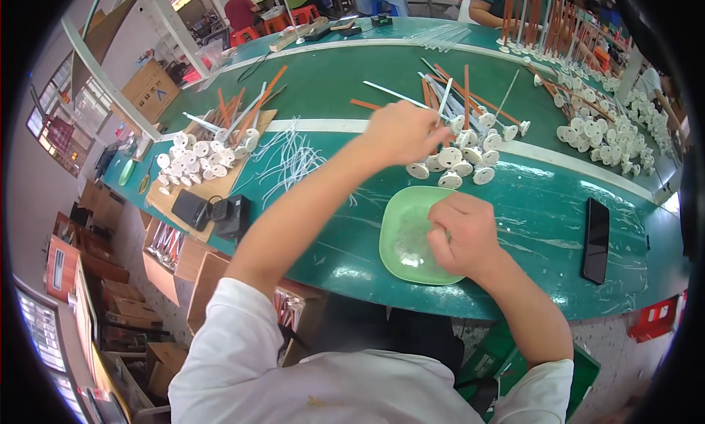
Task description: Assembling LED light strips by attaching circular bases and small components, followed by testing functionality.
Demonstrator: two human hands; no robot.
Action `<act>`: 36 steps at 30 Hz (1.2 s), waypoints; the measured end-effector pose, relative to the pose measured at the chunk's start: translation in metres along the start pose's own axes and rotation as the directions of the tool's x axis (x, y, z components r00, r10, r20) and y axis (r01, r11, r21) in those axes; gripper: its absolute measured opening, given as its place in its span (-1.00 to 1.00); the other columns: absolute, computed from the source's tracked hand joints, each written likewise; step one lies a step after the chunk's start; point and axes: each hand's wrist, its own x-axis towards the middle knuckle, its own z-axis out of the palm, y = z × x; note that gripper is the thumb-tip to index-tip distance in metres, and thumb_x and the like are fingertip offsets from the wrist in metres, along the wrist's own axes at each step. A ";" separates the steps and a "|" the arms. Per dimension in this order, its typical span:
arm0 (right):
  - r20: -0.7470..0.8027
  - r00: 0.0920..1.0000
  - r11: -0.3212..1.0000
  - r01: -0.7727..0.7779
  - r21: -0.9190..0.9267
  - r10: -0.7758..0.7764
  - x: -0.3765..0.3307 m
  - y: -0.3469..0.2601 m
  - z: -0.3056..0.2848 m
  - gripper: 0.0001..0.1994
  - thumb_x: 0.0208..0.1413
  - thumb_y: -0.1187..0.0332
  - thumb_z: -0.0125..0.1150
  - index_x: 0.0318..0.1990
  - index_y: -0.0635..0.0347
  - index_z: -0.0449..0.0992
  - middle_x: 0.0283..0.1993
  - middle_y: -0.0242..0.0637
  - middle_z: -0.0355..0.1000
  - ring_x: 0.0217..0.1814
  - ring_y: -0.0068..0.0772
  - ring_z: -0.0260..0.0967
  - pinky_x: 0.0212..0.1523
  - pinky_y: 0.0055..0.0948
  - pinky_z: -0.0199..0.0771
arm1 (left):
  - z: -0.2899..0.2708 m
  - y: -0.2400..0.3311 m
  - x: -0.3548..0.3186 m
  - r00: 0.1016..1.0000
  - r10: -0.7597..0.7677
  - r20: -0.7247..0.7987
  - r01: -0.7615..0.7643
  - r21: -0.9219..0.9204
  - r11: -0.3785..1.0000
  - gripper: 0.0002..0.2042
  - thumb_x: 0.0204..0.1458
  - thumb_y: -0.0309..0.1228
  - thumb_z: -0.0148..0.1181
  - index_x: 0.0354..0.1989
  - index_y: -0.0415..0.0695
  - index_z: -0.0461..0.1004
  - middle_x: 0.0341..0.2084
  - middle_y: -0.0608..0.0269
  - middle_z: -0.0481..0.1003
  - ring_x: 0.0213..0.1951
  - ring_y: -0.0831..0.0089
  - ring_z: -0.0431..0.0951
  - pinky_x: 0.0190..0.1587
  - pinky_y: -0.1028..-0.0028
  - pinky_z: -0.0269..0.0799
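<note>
My left hand (407,132) reaches over a pile of thin sticks with round white bases (449,157). Its fingers are bent together beside an upright white stick (445,97); what they pinch, if anything, is hidden. Below it, my right hand (464,231) is curled closed over the right side of a light green bowl (389,251). Thumb and forefinger press together there, and anything between them is too small to make out. Small clear bits (411,244) lie in the bottom of the bowl.
Loose white strands (294,159) lie left of my left forearm. Beyond them, more based sticks (202,156) rest on cardboard beside a black device (230,217). A black phone (596,240) lies at right. Many more based sticks (598,134) crowd the far right. People sit beyond the table.
</note>
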 end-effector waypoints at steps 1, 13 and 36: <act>0.003 1.000 1.000 -0.009 0.002 0.009 -0.001 -0.001 0.002 -0.92 -0.29 0.55 0.10 -0.53 0.22 0.44 -0.57 -0.20 0.37 -0.56 -0.12 0.35 -0.52 -0.23 0.37 | 0.008 0.010 0.013 0.999 -0.018 0.037 0.019 -0.031 0.999 -0.68 0.11 -0.07 0.14 -0.24 -0.07 0.59 -0.52 0.03 0.58 -0.34 0.01 0.61 -0.25 0.12 0.52; -0.152 0.968 0.979 -0.205 -0.010 0.201 0.002 0.004 -0.005 -0.93 -0.16 0.51 0.26 -0.45 0.22 0.50 -0.46 -0.24 0.50 -0.49 -0.26 0.46 -0.49 -0.39 0.47 | -0.025 0.028 -0.014 0.987 0.109 -0.116 -0.129 -0.181 0.975 -0.86 0.05 -0.42 0.22 -0.32 -0.20 0.44 -0.56 0.00 0.52 -0.49 0.02 0.58 -0.35 0.20 0.47; -0.252 0.966 0.987 0.089 0.133 -0.053 0.014 -0.014 -0.001 -0.74 -0.27 0.66 0.34 -0.31 0.24 0.63 -0.35 -0.23 0.58 -0.38 -0.21 0.52 -0.36 -0.40 0.56 | -0.027 0.048 -0.136 0.972 0.160 -0.171 -0.204 -0.284 0.937 -0.63 0.01 -0.58 0.25 0.05 -0.25 0.47 -0.64 0.10 0.52 -0.61 0.20 0.59 -0.55 0.33 0.46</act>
